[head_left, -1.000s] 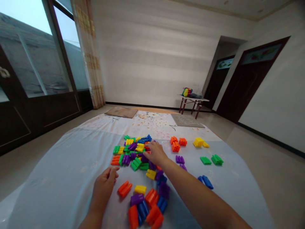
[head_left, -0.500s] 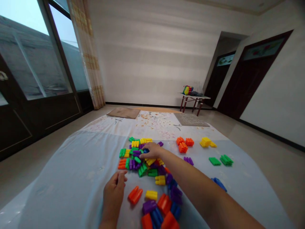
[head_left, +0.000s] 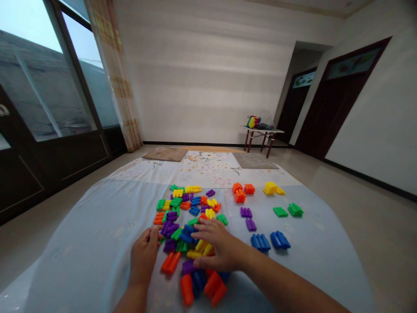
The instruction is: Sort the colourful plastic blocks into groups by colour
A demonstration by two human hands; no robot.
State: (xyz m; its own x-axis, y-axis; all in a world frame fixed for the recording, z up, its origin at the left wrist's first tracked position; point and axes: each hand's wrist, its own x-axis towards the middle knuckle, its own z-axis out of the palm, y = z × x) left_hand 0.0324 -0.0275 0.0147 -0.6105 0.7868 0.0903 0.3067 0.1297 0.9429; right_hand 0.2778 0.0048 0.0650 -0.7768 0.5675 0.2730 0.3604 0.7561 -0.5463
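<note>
A mixed pile of plastic toy blocks, shaped like joined tubes in several colours, lies on the pale blue cloth. My right hand is spread open over the pile's right side, its fingers above yellow blocks and beside blue blocks. Part of the pile is hidden under it. My left hand is at the pile's left edge with its fingers curled together. A sliver of green shows at its fingertips; whether it is gripped I cannot tell. An orange block lies just right of that hand.
Groups sorted by colour lie to the right: orange blocks, yellow blocks, green blocks, purple blocks and blue blocks. Two mats lie at the far end. A small table stands by the wall.
My right hand has drawn back from the pile's far part to its near right side, and blocks there are spread out. My left hand has shifted slightly left. The view has turned a little.
</note>
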